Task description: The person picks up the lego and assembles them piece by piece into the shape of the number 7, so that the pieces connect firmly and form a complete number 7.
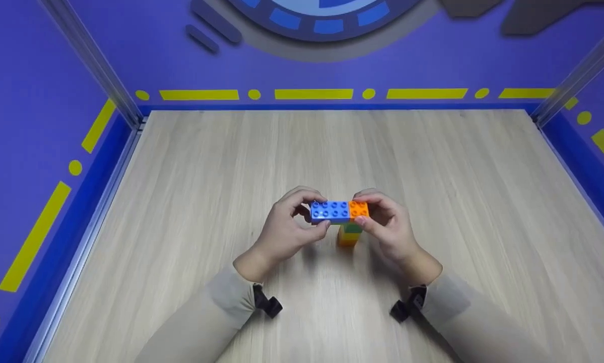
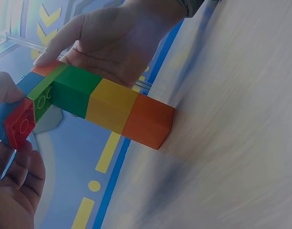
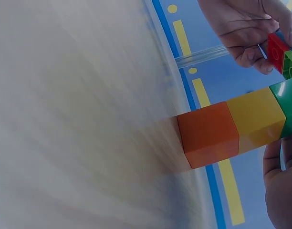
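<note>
Toy building bricks are stacked in a column: an orange brick (image 2: pixel 148 121) lowest, then a yellow brick (image 2: pixel 111 105) and a dark green brick (image 2: pixel 77 90). Above these a light green brick (image 2: pixel 44 98) sticks out to the left, with a red brick (image 2: pixel 23 123) beside it. A long blue brick (image 1: pixel 330 212) and a small orange brick (image 1: pixel 358 208) form the top. My left hand (image 1: pixel 296 220) pinches the blue brick between thumb and fingers. With thumb and fingers, my right hand (image 1: pixel 390 222) pinches the top orange brick. Whether the column touches the table cannot be told.
The wood-grain table (image 1: pixel 221 166) spreads around the hands. Purple panels (image 1: pixel 302 75) with yellow marks border it at the back and both sides, with metal posts (image 1: pixel 95 60) in the corners. Small black devices (image 1: pixel 269 302) sit at both wrists.
</note>
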`<state>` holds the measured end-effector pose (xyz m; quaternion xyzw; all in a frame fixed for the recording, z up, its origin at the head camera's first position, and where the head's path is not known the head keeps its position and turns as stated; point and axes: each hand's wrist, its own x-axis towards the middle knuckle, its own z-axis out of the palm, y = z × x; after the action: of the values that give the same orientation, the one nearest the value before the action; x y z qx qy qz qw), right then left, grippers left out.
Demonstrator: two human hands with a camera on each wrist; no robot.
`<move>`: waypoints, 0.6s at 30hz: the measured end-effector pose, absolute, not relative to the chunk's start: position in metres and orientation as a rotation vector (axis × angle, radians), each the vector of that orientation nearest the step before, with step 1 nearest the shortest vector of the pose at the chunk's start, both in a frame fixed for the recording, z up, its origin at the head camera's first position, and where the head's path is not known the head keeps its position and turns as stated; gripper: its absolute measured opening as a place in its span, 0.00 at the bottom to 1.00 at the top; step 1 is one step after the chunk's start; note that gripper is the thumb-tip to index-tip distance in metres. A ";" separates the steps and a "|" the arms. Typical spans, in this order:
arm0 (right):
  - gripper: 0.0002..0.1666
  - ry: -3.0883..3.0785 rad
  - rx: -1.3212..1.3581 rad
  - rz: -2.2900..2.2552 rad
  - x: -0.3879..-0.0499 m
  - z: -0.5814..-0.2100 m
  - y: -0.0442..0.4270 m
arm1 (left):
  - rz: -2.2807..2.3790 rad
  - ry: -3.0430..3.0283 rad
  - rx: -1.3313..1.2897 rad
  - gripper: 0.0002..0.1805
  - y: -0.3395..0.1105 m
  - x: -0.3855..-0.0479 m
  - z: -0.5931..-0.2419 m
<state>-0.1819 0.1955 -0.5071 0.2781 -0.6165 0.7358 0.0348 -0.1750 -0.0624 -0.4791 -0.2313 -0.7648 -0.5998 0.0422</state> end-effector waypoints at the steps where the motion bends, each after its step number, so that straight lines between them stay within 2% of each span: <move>1: 0.18 -1.897 0.848 2.258 -0.182 -0.507 0.196 | -1.821 -2.345 -0.717 0.20 -0.062 -0.175 -0.479; 18: 0.19 -1.912 0.802 2.288 -0.181 -0.507 0.195 | -1.019 -2.216 -1.145 0.22 -0.077 -0.181 -0.472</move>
<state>-0.1809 0.1949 -0.5069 0.2596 -0.6191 0.7407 0.0269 -0.1809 -0.0773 -0.4718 -0.4144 -0.8019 -0.3689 0.2216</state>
